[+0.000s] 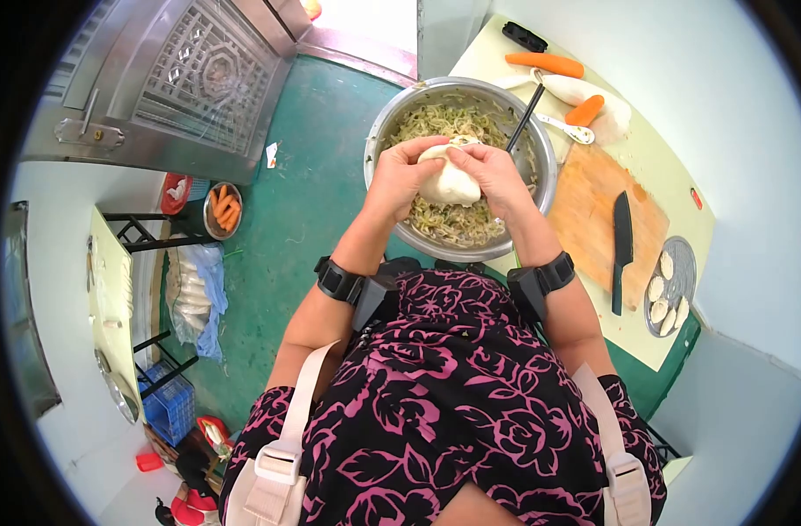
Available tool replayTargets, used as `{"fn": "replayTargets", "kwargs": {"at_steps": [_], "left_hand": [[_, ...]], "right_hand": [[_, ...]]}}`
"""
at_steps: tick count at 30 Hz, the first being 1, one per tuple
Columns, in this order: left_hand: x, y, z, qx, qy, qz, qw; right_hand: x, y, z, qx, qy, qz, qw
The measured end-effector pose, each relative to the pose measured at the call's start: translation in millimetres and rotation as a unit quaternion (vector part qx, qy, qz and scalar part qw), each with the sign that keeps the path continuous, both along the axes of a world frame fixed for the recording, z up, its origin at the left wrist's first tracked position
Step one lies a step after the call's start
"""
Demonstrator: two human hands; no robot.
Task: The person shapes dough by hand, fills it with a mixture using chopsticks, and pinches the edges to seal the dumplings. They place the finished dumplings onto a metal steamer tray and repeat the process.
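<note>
Over a large steel bowl (373, 140) of shredded green filling (457, 230), both hands hold one piece of white dough (451, 186). My left hand (400, 175) pinches its left edge with thumb and fingers. My right hand (497, 175) grips the upper right edge. A little filling shows at the top of the dough, between the fingertips. Black chopsticks (525, 118) lean on the bowl's right side. On a round tray (681, 273) at the right lie several shaped dough pieces (658, 310).
Right of the bowl, the table (672, 153) bears a wooden board (593, 210) with a black knife (622, 245), carrots (545, 64), a white radish (580, 92) and a spoon (579, 134). At far left are a second table (109, 289) and a bowl of carrots (223, 210). Another person (190, 507) is at lower left.
</note>
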State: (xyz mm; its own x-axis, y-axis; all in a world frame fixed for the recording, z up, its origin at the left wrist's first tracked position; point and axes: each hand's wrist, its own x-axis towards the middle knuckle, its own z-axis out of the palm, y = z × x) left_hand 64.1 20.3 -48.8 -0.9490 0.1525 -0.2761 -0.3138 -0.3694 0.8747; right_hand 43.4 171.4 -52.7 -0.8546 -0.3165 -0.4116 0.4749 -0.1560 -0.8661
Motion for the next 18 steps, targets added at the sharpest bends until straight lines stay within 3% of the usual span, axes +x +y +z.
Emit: {"fn": "replayTargets", "kwargs": {"at_steps": [6, 16, 18], "left_hand": [[6, -8, 9, 0.106, -0.117, -0.020, 0.987], [16, -20, 19, 0.125, -0.072, -0.011, 0.990], [17, -17, 16, 0.175, -0.042, -0.015, 0.984]], "right_hand": [[-1, -1, 21, 0.056, 0.174, -0.074, 0.980], [1, 9, 44, 0.040, 0.217, -0.084, 0.972], [4, 4, 54, 0.025, 0.234, -0.080, 0.969]]}}
